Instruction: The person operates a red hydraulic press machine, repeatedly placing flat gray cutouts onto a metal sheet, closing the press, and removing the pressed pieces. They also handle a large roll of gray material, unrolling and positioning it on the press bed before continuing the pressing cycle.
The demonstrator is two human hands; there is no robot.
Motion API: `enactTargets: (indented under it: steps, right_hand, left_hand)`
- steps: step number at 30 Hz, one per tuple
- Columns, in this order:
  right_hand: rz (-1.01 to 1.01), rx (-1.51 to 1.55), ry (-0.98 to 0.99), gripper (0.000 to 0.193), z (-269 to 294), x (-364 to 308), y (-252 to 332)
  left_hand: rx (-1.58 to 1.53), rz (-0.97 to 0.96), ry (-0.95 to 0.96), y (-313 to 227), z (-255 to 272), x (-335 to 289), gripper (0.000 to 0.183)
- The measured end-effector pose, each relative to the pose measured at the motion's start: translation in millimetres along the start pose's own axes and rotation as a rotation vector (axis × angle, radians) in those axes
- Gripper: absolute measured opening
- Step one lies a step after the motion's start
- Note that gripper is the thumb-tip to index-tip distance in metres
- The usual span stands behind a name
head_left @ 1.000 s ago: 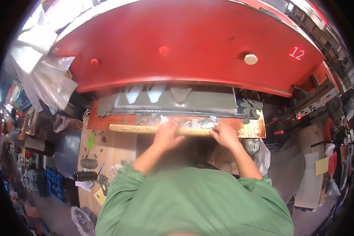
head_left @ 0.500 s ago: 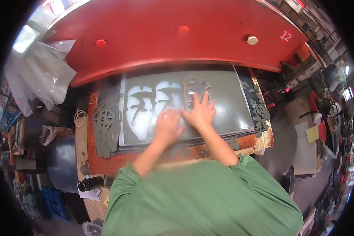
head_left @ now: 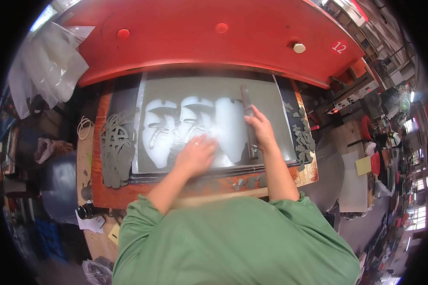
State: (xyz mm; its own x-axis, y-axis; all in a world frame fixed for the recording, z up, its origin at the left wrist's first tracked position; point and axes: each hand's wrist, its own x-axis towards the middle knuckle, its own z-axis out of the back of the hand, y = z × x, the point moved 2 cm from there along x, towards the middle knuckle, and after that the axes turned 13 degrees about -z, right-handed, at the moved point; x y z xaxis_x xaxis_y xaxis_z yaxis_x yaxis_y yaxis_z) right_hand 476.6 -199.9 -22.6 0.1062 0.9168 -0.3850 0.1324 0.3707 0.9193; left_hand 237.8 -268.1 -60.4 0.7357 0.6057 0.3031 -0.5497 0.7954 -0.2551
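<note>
Pressing flat on a grey sheet (head_left: 266, 102), the left hand (head_left: 195, 154) lies open, fingers spread, over the pale cut-out shapes (head_left: 195, 126) near the middle of the head view. The right hand (head_left: 260, 129), at about two o'clock from the left, is closed loosely around a narrow upright cutting die (head_left: 247, 121), thumb and fingers on its lower half; how firm the grip is I cannot tell. The sheet lies on the press bed under the red machine head (head_left: 214, 42), which fills the twelve o'clock part of the picture.

Risk, as I judge it: both hands sit beneath that red head, so any stroke while they are there would catch them. The die stands on a thin edge and could tip or skid toward the left hand if the grip loosens. The sheet could also creep under the pressing palm, so that a cut lands over a hole already made.

Counted: one sheet, three pale cut-out openings side by side, one die in hand. One heap of tangled grey offcuts (head_left: 115, 149) lies at nine o'clock, and a scatter of small grey pieces (head_left: 303, 135), too many and too blurred to count, runs down the three o'clock edge. A few more scraps (head_left: 249, 181) lie on the tabletop (head_left: 128, 194) at five o'clock.
</note>
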Motion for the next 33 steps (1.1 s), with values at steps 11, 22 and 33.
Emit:
enactTargets:
  steps: [11, 22, 33]
  right_hand:
    - [-0.126, 0.273, 0.202, 0.079, 40.3, 6.4, 0.2]
    - [-0.108, 0.382, 0.237, 0.068, 42.4, 6.4, 5.3]
    - [-0.077, 0.313, 0.198, 0.064, 36.5, 11.9, 5.5]
  left_hand:
    - [-0.576, 0.392, -0.319, -38.7, -6.8, 145.9, 0.045]
    - [-0.703, 0.68, -0.468, 17.8, -5.3, 126.6, 0.024]
    - [-0.265, 0.728, -0.481, 53.0, 18.0, 109.4, 0.025]
